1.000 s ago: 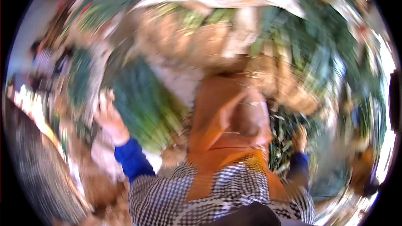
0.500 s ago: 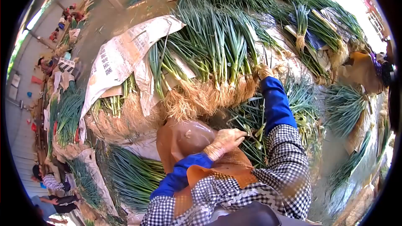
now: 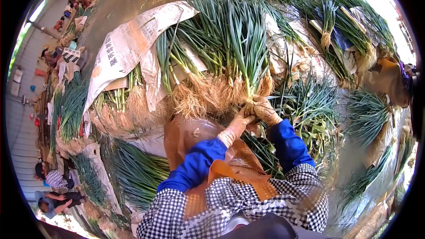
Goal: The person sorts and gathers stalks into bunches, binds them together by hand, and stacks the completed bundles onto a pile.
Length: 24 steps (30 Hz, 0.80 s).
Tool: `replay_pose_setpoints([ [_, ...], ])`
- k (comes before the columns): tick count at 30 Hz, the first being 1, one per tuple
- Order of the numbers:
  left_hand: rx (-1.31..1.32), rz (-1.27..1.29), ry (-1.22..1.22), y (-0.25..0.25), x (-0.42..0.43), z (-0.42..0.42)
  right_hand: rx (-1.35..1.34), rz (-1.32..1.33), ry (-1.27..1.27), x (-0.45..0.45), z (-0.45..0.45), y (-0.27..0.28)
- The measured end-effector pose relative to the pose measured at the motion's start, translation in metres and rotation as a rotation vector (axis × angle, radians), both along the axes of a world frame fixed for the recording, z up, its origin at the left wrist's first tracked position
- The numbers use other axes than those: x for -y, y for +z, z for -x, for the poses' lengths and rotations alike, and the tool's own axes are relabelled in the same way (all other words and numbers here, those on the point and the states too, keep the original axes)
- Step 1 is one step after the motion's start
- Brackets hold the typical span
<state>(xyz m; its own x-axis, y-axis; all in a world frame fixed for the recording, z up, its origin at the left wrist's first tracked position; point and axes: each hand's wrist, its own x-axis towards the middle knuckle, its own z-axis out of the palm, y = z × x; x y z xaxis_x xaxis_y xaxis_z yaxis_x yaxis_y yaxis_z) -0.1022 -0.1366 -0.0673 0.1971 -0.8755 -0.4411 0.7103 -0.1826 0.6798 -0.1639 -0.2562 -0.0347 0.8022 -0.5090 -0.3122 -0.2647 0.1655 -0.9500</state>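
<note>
Close in front of my lap, both hands meet at the lower end of a green onion (image 3: 249, 79). Its white base enters my closed right hand (image 3: 264, 110), and its long green leaves point away from me. My left hand (image 3: 237, 126) is closed at the root end, just below the right; the roots are mostly hidden by the fingers. Behind my hands lies a row of green onions with shaggy tan roots (image 3: 190, 99) facing me. A printed white sack (image 3: 128, 46) covers the row's left part.
A brown apron (image 3: 188, 139) covers my lap. Loose green leaves and trimmings (image 3: 310, 106) are heaped to my right. More green onions (image 3: 141, 172) lie at my left, with other bundles (image 3: 365, 115) at the far right. Other people (image 3: 57, 201) sit along the left side.
My right hand has come back from the row toward my lap with a green onion. My left hand has moved up and forward from the apron to meet it.
</note>
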Motion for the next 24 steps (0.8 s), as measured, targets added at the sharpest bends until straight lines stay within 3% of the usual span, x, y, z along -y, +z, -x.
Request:
replay_pose_setpoints([
  [1,0.059,0.059,0.078,-0.026,-0.001,0.004,0.055,-0.104,-0.102,-0.003,-0.004,-0.02],
  [2,0.122,-0.14,0.034,-0.032,-0.004,0.0,0.066,-0.167,-0.178,-0.007,-0.008,-0.031],
  [4,-0.097,0.033,0.133,-0.04,-0.008,-0.002,-0.052,0.87,-0.298,-0.026,-0.005,-0.046],
  [5,-0.188,0.085,0.133,-0.046,-0.01,-0.005,0.015,1.121,-0.323,-0.033,0.003,-0.035],
  [6,-0.185,0.086,0.131,-0.053,-0.013,-0.01,0.15,1.01,-0.39,-0.041,0.01,-0.036],
  [8,-0.162,0.114,0.228,-0.045,-0.021,-0.024,0.191,1.1,-0.264,-0.049,0.047,-0.033],
  [9,-0.154,-0.027,0.315,-0.038,-0.024,-0.03,0.326,0.831,-0.378,-0.044,0.068,-0.032],
  [10,-0.202,-0.001,0.36,-0.033,-0.025,-0.034,0.447,0.56,-0.486,-0.034,0.091,-0.027],
  [12,-0.193,0.037,0.269,-0.031,-0.032,-0.033,-0.879,0.882,-0.301,0.008,0.124,0.002],
  [14,-0.191,0.047,0.232,-0.032,-0.037,-0.023,-1.094,0.869,0.213,0.053,0.149,-0.055],
  [15,-0.178,0.063,0.209,-0.032,-0.035,-0.022,-0.614,0.927,-0.05,0.046,0.125,-0.059],
  [16,-0.168,0.062,0.214,-0.036,-0.035,-0.019,-0.517,0.913,-0.155,0.026,0.083,-0.017],
  [18,-0.164,0.012,0.277,-0.026,-0.037,-0.01,-0.071,0.79,-0.231,0.002,0.027,0.0],
  [19,-0.19,-0.001,0.333,-0.025,-0.036,-0.01,-0.019,0.642,-0.144,0.003,0.002,-0.017],
  [20,-0.121,-0.003,0.305,-0.03,-0.038,-0.01,-0.273,0.703,-0.006,0.01,-0.018,-0.045],
  [22,0.013,-0.023,0.43,-0.051,-0.037,-0.01,0.005,0.571,-0.068,-0.021,-0.023,-0.062],
  [24,0.04,-0.079,0.475,-0.044,-0.038,-0.015,-0.104,1.431,0.206,-0.048,-0.014,-0.06],
])
